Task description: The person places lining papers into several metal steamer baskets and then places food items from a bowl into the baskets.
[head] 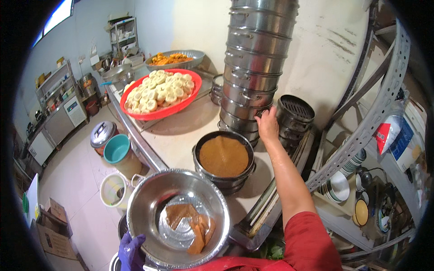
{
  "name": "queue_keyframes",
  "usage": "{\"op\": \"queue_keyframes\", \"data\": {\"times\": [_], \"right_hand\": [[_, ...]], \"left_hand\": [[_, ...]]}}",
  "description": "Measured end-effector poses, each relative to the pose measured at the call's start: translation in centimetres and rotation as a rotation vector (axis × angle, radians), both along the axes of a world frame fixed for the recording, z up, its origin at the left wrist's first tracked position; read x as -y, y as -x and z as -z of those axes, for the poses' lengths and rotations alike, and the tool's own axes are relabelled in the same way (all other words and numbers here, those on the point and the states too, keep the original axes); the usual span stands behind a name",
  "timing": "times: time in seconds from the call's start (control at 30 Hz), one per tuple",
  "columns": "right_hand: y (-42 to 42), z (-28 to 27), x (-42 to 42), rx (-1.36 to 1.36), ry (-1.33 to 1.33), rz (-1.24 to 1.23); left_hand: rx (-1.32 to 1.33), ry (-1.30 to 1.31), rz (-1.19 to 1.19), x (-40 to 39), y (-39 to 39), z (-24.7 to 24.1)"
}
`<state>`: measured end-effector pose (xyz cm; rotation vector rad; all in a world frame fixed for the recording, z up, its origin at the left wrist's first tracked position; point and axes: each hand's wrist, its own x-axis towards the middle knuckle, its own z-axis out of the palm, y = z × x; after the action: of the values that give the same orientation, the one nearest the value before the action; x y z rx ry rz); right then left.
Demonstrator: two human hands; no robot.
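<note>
My left hand [131,250], in a purple glove, grips the near left rim of a wide stainless steel bowl [138,196]. The bowl holds limp, folded brown pieces [196,230]; their material cannot be told. Bare and stretched forward, my right hand [269,125] has its fingers around a side handle low on a tall stack of metal steamer tiers [252,78]. Left of that hand and nearer to me, a round dark-rimmed steamer [200,166] stands on the worktop, filled with a smooth, grainy brown layer [223,156].
A red tray [149,117] piled with pale round dough pieces [162,89] sits on the worktop [183,125]. Behind it is a metal tray of orange food [171,59]. Slatted steamers [296,108] flank the stack. A perforated metal shelf post [369,125] curves along the right. Buckets [117,149] stand left.
</note>
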<state>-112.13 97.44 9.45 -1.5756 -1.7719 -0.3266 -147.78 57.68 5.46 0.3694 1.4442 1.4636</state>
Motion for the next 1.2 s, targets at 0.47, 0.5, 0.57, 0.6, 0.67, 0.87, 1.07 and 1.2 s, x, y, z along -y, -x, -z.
{"op": "queue_keyframes", "data": {"times": [0.47, 0.5, 0.57, 0.6, 0.67, 0.87, 1.07, 1.2], "right_hand": [[-3.1, 0.0, -7.7, -0.041, 0.001, 0.017], [-3.1, -0.4, -6.8, 0.019, -0.082, 0.013], [-6.7, -0.4, -5.7, 0.196, -0.276, 0.204], [-8.2, -0.6, -4.6, 0.169, -0.014, 0.352], [-10.7, 0.1, -3.5, 0.354, 0.155, 0.452], [-10.1, -2.4, 0.5, 0.322, 0.219, 0.268], [-10.3, -3.7, 6.2, 0.326, -0.038, 0.006], [-7.3, -6.7, 12.3, 0.180, -0.083, -0.257]], "left_hand": [[-0.080, 0.119, -0.103, 0.1, 0.6, -0.1], [-0.030, 0.133, -0.119, 0.5, 0.9, -0.2], [-0.235, 0.337, -0.048, -1.7, -1.0, -2.6], [-0.232, 0.354, -0.037, -2.4, -1.3, -3.0], [-0.192, 0.162, -0.048, -1.4, -1.1, -2.0], [0.022, -0.061, -0.007, -1.4, -0.3, -0.8], [0.024, -0.080, -0.003, -2.1, -1.5, -1.7], [0.009, -0.099, -0.019, -1.4, -0.9, -0.5]]}}
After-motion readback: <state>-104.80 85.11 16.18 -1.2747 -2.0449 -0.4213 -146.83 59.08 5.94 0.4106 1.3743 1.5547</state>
